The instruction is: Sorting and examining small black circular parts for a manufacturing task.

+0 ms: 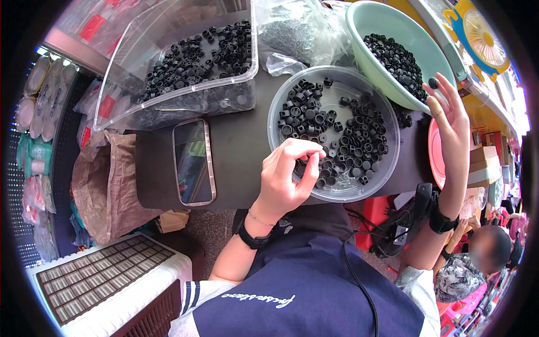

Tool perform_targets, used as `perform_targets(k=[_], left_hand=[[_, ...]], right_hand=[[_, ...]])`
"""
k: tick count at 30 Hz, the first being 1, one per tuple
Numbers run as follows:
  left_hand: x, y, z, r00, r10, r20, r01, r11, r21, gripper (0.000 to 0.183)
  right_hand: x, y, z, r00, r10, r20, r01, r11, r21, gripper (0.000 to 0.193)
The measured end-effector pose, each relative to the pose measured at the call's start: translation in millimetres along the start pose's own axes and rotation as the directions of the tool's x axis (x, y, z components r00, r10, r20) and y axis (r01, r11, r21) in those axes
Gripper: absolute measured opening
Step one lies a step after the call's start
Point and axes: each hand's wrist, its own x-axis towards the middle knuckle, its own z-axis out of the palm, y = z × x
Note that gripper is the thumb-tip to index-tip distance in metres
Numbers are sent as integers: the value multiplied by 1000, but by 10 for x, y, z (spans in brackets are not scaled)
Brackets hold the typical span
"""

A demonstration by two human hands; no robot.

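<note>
A dark table (241,140) carries, from largest to smallest, a clear rectangular bin (168,67) of black caps, a pale green basin (370,33) holding more of them, a round clear bowl (337,132) of black caps, and a phone (193,163) lying face up, its long axis running away from the person. The left hand (286,177) hangs over the bowl's near rim, its grip pinched nearly closed, fingertips pointing down onto the caps; what it has hold of I cannot tell. The right hand (449,121) is raised beside the basin, fingers spread, its grip pinching one small black cap (433,82) at the fingertips, above the palm.
</note>
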Motion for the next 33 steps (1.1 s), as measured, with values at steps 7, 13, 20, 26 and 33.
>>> perform_targets(k=[7,13,20,26,33], left_hand=[[32,25,12,1000,-19,-7,19,1000,-8,19],[12,1,-19,1000,5,30,-6,1000,18,17],[34,0,2,999,24,22,-24,1000,8,17],[36,21,7,1000,7,16,-7,1000,7,19],[82,74,9,999,-20,40,17,997,77,32]], right_hand=[[-72,-118,172,988,-111,-111,104,992,-69,40],[-261,-217,473,904,26,426,158,907,-390,16],[-323,-59,598,932,41,360,192,788,-585,16],[-314,-17,653,932,32,362,235,706,-668,17],[-389,-264,676,945,-37,325,153,929,-337,17]])
